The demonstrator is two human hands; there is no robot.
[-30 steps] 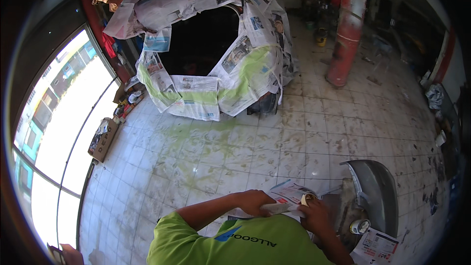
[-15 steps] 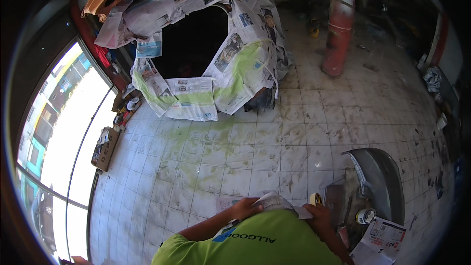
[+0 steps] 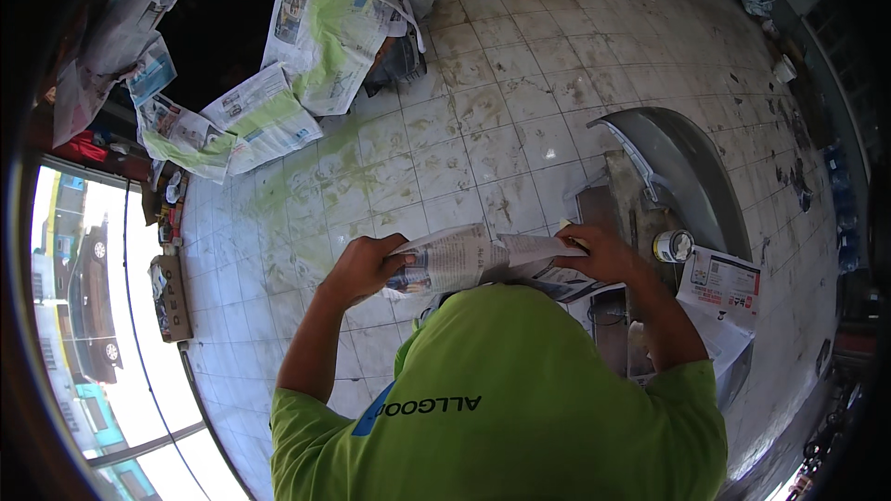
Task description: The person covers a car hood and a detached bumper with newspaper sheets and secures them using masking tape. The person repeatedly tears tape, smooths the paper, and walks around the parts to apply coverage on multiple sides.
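A sheet of newspaper (image 3: pixel 450 260) is stretched between my two hands in front of my green shirt. My left hand (image 3: pixel 364 269) pinches its left edge, with printed columns and a coloured picture beside the fingers. At the other edge, my right hand (image 3: pixel 599 253) is closed on the paper. A small pale yellow edge shows at the right fingertips; what it belongs to is hidden. More printed paper lies below the sheet, partly covered by my shirt.
A grey curved car body panel (image 3: pixel 691 162) lies right on the tiled floor (image 3: pixel 464 162), near an open can (image 3: pixel 673 246) and a loose printed sheet (image 3: pixel 719 288). Newspaper masking (image 3: pixel 264 116) covers a car at upper left. A cardboard box (image 3: pixel 170 297) stands by the doorway.
The view has tilted down and turned right, so the masked car sits farther up and left. My hands have spread apart with the newspaper. The tape roll by my right hand is mostly hidden now.
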